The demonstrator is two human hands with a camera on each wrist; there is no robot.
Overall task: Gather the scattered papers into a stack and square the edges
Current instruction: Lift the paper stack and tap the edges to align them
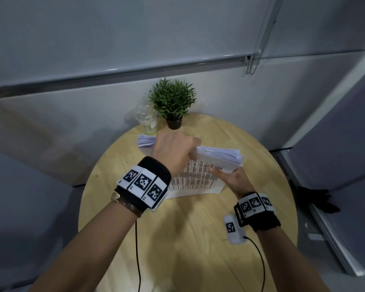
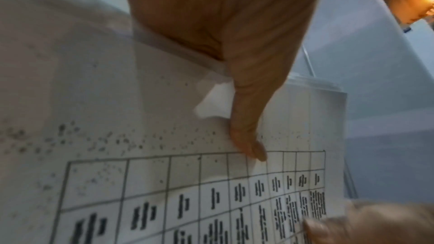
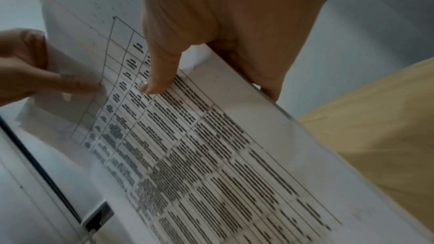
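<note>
A stack of printed papers (image 1: 198, 175) stands tilted on its lower edge on the round wooden table (image 1: 188, 249), with a printed table on its front sheet. My left hand (image 1: 177, 148) grips the top edge, thumb (image 2: 246, 136) on the front sheet (image 2: 164, 192) and fingers hidden behind. My right hand (image 1: 228, 175) holds the right side of the stack. In the right wrist view its thumb (image 3: 159, 77) presses on the printed face (image 3: 211, 155) and its fingers wrap behind the edge. The sheet edges at the top right look uneven.
A small potted plant (image 1: 173, 102) and a clear plastic cup (image 1: 148, 121) stand at the table's far edge, just behind the papers. Grey wall panels close in beyond. A dark object (image 1: 316, 201) lies on the floor to the right.
</note>
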